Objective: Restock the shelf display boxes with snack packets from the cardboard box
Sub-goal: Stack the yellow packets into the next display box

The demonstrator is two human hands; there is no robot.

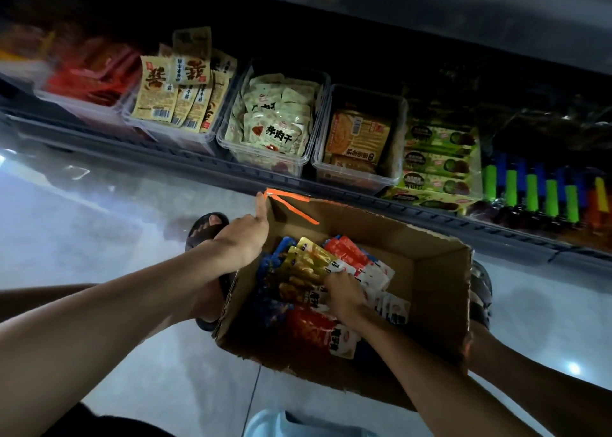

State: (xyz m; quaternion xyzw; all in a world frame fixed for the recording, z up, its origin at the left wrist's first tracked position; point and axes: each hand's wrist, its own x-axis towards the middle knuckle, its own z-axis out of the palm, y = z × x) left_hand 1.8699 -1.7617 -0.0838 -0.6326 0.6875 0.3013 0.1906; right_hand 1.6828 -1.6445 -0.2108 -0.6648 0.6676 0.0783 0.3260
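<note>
The cardboard box (437, 281), corrugated and with ragged edges, has orange tape (291, 206) at its far left corner and lies just before the shelf's (165, 158) front edge. Glossy snack packets (308, 264) in gold, red-and-white and blue are heaped inside. The left hand (245, 238) grasps the box's left wall, thumb straight up the taped corner. The right hand (342, 296) digs into the packets, fingers curled; I cannot tell whether they hold one. On the shelf, a clear plastic tub (231, 145) holds pale packets (275, 132) printed 牛肉干.

Snack packets (331, 271) lie in the cardboard box (437, 284) before the shelf (198, 163).
</note>
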